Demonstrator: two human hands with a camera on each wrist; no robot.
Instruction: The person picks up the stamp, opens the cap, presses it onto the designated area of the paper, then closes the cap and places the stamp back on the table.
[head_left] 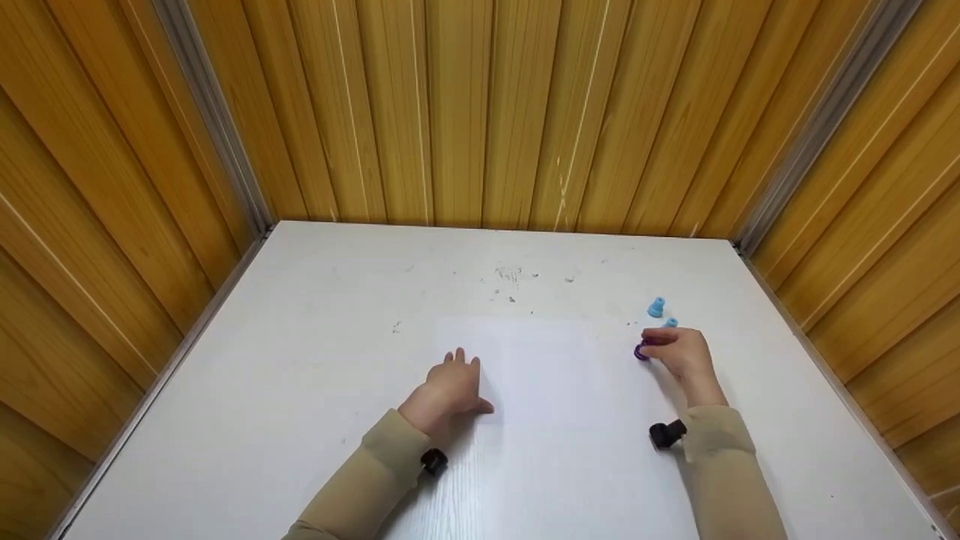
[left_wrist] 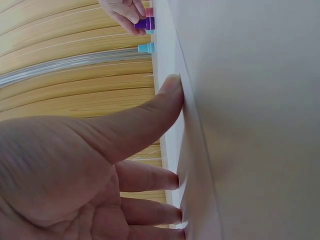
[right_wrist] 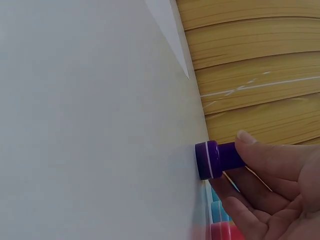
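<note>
A sheet of white paper [head_left: 547, 367] lies flat on the white table. My left hand [head_left: 454, 386] rests on its left part with fingers and thumb spread and fairly straight; in the left wrist view the thumb and fingertips touch the sheet. To the right of the paper, my right hand [head_left: 688, 358] pinches a small purple stamp [right_wrist: 214, 159] by its narrow handle. The stamp's wide end is down at the tabletop; whether it touches cannot be told. Two light blue stamps [head_left: 656, 307] stand just beyond that hand. A red stamp [right_wrist: 226, 231] sits close by, hidden in the head view.
The white table [head_left: 262, 360] has dark smudges [head_left: 508, 274] behind the paper. Wood-patterned panels [head_left: 457, 112] enclose the back and both sides, with metal posts [head_left: 217, 112] at the corners. Black wrist cameras [head_left: 666, 435] sit at both cuffs.
</note>
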